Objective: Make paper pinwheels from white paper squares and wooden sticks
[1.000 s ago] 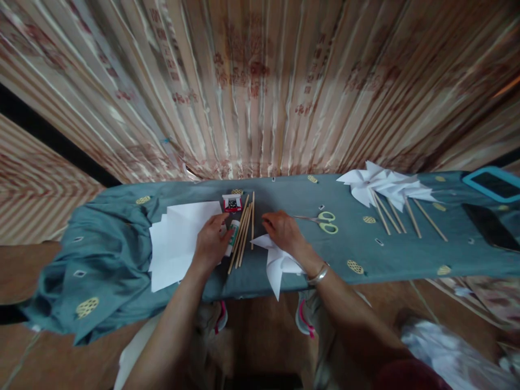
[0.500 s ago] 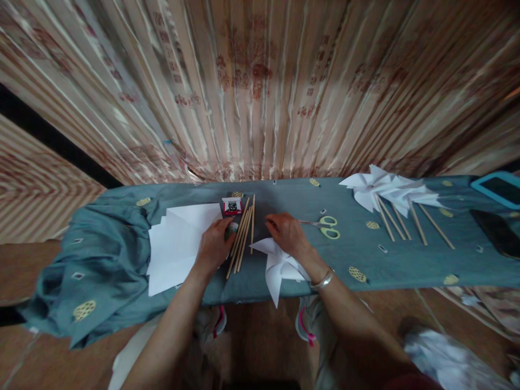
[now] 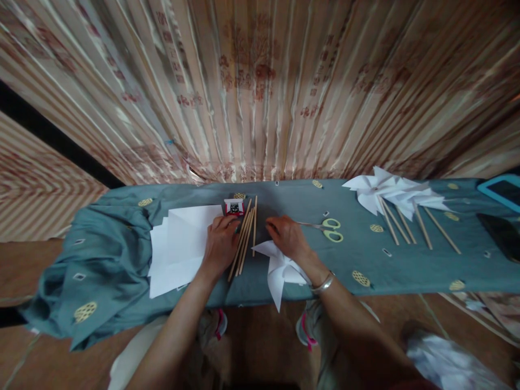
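My left hand (image 3: pixel 221 241) is curled at the right edge of the stacked white paper (image 3: pixel 179 244), just left of a bundle of thin wooden sticks (image 3: pixel 246 235). Its fingers hide nearly all of a small item under them. My right hand (image 3: pixel 285 235) is closed, thumb against forefinger; whatever is in the pinch is too small or hidden to see. Below its wrist lies a white paper pinwheel (image 3: pixel 277 273), partly covered by the forearm. A small red-and-white box (image 3: pixel 234 207) of dark pins stands open beyond my left fingers. Green-handled scissors (image 3: pixel 332 230) lie right of my right hand.
Several white pinwheels on sticks (image 3: pixel 400 195) overlap at the far right. Beyond them are a blue-framed device (image 3: pixel 501 192) and a dark phone (image 3: pixel 498 235). The grey-green cloth (image 3: pixel 109 260) bunches at the left. A striped curtain (image 3: pixel 252 108) hangs behind the table.
My left hand has turned over and its fingers now cover the small greenish cylinder that showed at its fingertips before. The right hand stays pinched in place. The view has shifted slightly.
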`<state>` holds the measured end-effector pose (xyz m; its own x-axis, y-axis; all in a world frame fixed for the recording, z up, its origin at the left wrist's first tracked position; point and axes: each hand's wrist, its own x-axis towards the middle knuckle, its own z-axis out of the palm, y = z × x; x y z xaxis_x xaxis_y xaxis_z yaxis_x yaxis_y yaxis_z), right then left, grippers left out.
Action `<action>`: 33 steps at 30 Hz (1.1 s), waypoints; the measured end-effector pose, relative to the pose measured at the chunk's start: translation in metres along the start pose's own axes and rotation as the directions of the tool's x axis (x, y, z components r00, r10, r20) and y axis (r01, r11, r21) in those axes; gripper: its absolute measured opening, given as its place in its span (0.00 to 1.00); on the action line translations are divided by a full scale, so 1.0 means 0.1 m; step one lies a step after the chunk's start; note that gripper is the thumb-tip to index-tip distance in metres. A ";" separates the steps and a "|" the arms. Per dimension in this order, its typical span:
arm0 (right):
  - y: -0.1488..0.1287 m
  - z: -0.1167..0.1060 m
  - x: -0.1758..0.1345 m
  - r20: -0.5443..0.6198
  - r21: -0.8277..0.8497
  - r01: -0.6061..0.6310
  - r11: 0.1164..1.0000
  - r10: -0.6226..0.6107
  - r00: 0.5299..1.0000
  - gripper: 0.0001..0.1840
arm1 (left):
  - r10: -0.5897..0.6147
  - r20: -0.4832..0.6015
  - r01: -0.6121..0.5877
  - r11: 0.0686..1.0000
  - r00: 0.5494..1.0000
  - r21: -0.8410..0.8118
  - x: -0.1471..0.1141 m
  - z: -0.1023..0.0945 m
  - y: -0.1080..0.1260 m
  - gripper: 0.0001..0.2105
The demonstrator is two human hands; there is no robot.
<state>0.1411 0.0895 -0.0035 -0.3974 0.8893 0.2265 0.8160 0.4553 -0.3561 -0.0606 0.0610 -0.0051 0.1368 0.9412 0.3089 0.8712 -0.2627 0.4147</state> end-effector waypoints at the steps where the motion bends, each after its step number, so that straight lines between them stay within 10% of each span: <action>1: 0.00 0.00 0.00 -0.003 0.006 0.000 1.000 0.000 1.000 0.10 | -0.001 0.005 0.001 1.000 1.000 -0.001 0.01 0.00 0.01 0.16; 33: 0.41 -0.30 -0.20 -0.128 0.011 -0.194 0.981 0.194 0.973 0.14 | -0.069 0.073 0.053 0.978 0.995 0.199 0.23 0.15 0.06 0.22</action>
<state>0.1948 0.0894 0.0045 -0.1748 0.9476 0.2673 0.8728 0.2748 -0.4034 -0.0451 0.0844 -0.0080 0.1104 0.9702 0.2159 0.9538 -0.1645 0.2516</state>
